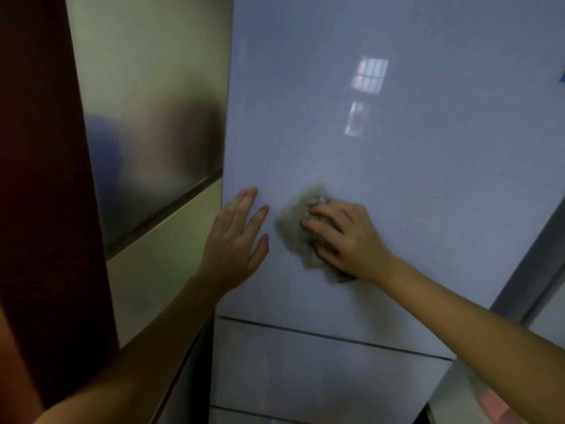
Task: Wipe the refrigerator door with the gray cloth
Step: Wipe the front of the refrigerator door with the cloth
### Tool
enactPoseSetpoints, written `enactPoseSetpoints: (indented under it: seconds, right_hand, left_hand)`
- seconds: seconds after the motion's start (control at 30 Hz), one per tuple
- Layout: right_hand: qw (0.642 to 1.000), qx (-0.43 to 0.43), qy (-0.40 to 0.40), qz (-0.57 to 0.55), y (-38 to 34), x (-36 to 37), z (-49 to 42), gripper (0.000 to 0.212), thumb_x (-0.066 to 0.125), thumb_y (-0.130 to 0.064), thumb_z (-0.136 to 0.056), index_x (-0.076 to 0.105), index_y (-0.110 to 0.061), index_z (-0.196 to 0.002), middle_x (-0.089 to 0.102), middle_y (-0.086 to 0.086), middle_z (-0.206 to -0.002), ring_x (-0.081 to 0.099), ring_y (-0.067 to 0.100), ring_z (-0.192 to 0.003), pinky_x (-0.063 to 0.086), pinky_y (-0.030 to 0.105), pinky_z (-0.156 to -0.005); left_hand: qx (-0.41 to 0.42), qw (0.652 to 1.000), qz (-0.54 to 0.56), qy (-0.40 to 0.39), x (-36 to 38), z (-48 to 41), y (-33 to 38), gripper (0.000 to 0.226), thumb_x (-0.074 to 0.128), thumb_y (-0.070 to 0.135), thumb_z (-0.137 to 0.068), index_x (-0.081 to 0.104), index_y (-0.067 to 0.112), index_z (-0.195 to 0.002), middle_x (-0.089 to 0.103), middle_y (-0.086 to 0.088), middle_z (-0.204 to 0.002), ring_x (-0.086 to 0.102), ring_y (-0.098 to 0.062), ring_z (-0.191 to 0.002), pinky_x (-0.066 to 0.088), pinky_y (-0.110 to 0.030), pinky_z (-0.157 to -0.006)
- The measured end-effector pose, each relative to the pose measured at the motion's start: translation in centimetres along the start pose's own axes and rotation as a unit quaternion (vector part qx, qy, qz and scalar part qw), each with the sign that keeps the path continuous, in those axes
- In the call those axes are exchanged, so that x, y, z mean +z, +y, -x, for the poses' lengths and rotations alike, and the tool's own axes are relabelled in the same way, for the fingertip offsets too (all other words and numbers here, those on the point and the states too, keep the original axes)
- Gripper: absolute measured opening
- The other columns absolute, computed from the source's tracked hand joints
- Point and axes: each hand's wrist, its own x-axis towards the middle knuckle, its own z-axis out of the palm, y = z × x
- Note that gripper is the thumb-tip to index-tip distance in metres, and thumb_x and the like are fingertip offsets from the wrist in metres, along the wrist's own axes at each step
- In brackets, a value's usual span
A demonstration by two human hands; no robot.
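Observation:
The refrigerator door [382, 142] is a glossy pale grey-white panel filling most of the view. A crumpled gray cloth [295, 224] is pressed flat against the door's lower part. My right hand [345, 237] lies on top of the cloth, fingers curled over it, holding it to the surface. My left hand [237, 237] rests flat on the door just left of the cloth, fingers spread, holding nothing. The part of the cloth under my right palm is hidden.
Below the door runs a seam with a lower drawer panel [321, 371]. Left of the refrigerator is its shiny metallic side [153, 142] and a dark brown wall or frame [46, 179]. A grey frame edge [535, 264] slants along the right. A window reflection [368, 75] shows on the door.

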Motion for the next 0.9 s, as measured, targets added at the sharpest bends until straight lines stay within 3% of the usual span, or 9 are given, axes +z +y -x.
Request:
enactPoseSetpoints:
  seconds: [0.13, 0.23, 0.47, 0.57, 0.7, 0.9]
  right_hand:
    - [0.994, -0.096, -0.049, -0.021, -1.9, 1.6, 3.9, 0.028, 0.064, -0.024, -0.098, 0.071, -0.018, -0.125, 0.068, 0.011, -0.128, 0.063, 0.030, -0.114, 0.048, 0.041, -0.090]
    - [0.992, -0.109, -0.058, -0.014, -0.5, 0.6, 5.0, 0.028, 0.063, -0.025, -0.099, 0.071, -0.019, -0.125, 0.069, 0.010, -0.127, 0.063, 0.029, -0.114, 0.048, 0.040, -0.090]
    - [0.991, 0.105, 0.074, 0.023, 3.1, -2.3, 0.9, 0.044, 0.076, -0.023, -0.088, 0.064, -0.016, -0.130, 0.064, 0.014, -0.130, 0.062, 0.038, -0.115, 0.047, 0.047, -0.094]
    - [0.998, 0.047, 0.041, 0.007, 0.8, 0.1, 2.6, 0.044, 0.075, -0.024, -0.087, 0.067, -0.016, -0.129, 0.061, 0.013, -0.133, 0.059, 0.035, -0.116, 0.044, 0.045, -0.095]
    - [0.998, -0.057, -0.033, -0.020, -2.5, 2.3, 7.1, 0.031, 0.068, -0.024, -0.095, 0.072, -0.019, -0.125, 0.069, 0.010, -0.127, 0.058, 0.029, -0.116, 0.044, 0.040, -0.091]
    - [1.000, -0.029, -0.005, -0.005, 0.5, -0.7, 9.8, 0.034, 0.064, -0.025, -0.096, 0.065, -0.021, -0.131, 0.061, 0.007, -0.133, 0.057, 0.027, -0.118, 0.046, 0.041, -0.091]
  left_hand:
    - [0.015, 1.000, -0.009, -0.005, 0.0, 0.0, -0.2, 0.049, 0.050, 0.031, -0.099, 0.055, 0.004, -0.140, 0.040, -0.024, -0.156, 0.038, -0.037, -0.146, 0.030, -0.044, -0.120]
    - [0.016, 1.000, -0.013, -0.004, 0.0, 0.1, -0.2, 0.050, 0.051, 0.031, -0.098, 0.055, 0.004, -0.140, 0.040, -0.024, -0.156, 0.039, -0.037, -0.145, 0.028, -0.043, -0.121]
    - [0.012, 1.000, -0.014, -0.015, 0.0, 0.0, -0.1, 0.051, 0.047, 0.034, -0.100, 0.054, 0.005, -0.141, 0.040, -0.024, -0.156, 0.038, -0.038, -0.145, 0.030, -0.045, -0.120]
    - [0.008, 1.000, -0.015, -0.022, -0.1, 0.2, -0.2, 0.052, 0.047, 0.035, -0.100, 0.051, 0.006, -0.143, 0.038, -0.023, -0.157, 0.035, -0.036, -0.147, 0.023, -0.041, -0.122]
    - [0.018, 0.999, -0.027, -0.024, -0.4, 0.1, -0.2, 0.050, 0.050, 0.031, -0.099, 0.052, 0.005, -0.142, 0.038, -0.023, -0.157, 0.037, -0.038, -0.146, 0.029, -0.044, -0.119]
    - [-0.018, 0.999, -0.031, -0.031, -0.3, 0.1, 1.2, 0.053, 0.050, 0.033, -0.098, 0.050, 0.006, -0.144, 0.035, -0.024, -0.159, 0.034, -0.039, -0.147, 0.028, -0.046, -0.119]
